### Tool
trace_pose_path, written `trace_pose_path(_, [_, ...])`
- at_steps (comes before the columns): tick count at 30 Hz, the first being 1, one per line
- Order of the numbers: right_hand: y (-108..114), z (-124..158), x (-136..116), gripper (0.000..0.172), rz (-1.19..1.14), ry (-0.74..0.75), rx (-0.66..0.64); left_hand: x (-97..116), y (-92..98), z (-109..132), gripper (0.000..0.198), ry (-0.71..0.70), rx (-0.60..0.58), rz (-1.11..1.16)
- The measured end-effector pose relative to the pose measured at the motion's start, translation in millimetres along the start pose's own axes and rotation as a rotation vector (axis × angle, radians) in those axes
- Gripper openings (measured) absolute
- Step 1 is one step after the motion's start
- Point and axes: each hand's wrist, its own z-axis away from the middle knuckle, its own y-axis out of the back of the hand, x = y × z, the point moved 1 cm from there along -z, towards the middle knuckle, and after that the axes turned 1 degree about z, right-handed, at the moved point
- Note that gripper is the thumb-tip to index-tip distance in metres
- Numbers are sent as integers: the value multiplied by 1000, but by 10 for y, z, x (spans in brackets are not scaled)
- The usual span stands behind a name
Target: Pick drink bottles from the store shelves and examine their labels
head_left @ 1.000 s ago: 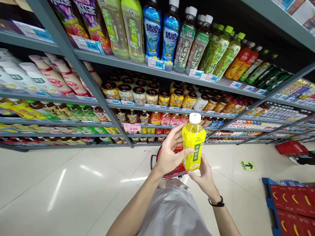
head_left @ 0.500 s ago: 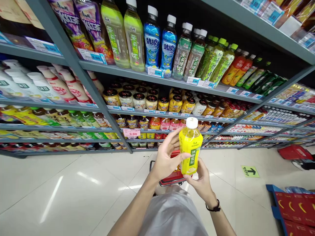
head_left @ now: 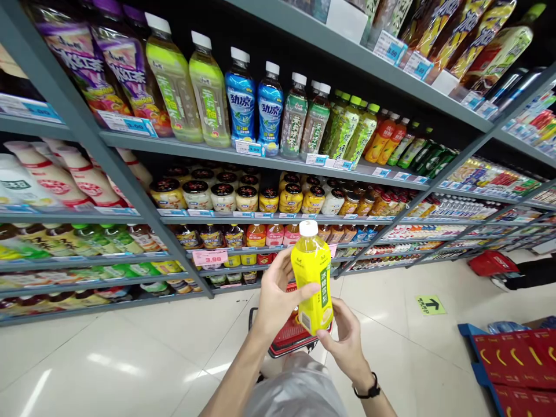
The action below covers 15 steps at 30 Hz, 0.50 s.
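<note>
A yellow drink bottle (head_left: 310,281) with a white cap and a green label panel stands nearly upright between my hands, slightly tilted. My left hand (head_left: 278,292) wraps round its left side, the thumb lying across the front. At its lower right, my right hand (head_left: 345,336) grips the base with thumb and fingers; a black band circles that wrist. Behind and below the bottle, partly hidden by it and my hands, is a red shopping basket (head_left: 289,336) with a dark handle.
Shelves (head_left: 260,156) of drink bottles and jars (head_left: 223,197) run across the front. A pink price tag (head_left: 209,258) hangs low. Red cartons (head_left: 516,359) on a blue pallet stand at right, near a floor arrow sign (head_left: 430,305). Another person's leg (head_left: 532,273) shows beside a red basket (head_left: 490,263).
My view has shifted, so the shelves sit lower and further left. The bottle has turned a little in my hands, showing more of its left side. Both hands still hold it.
</note>
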Motion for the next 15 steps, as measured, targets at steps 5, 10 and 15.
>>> trace_pose_path(5, [-123,28,-79,54,-223,-75,-91,-28,-38,92,66,-14,-84,120])
trace_pose_path(10, [-213,60,-14,64,-459,-171,-66,-39,-45,119,60,-52,-73,93])
trace_pose_path(15, [-280,47,-63,64,-544,-258,-68,-22,-36,109,59,-122,-52,71])
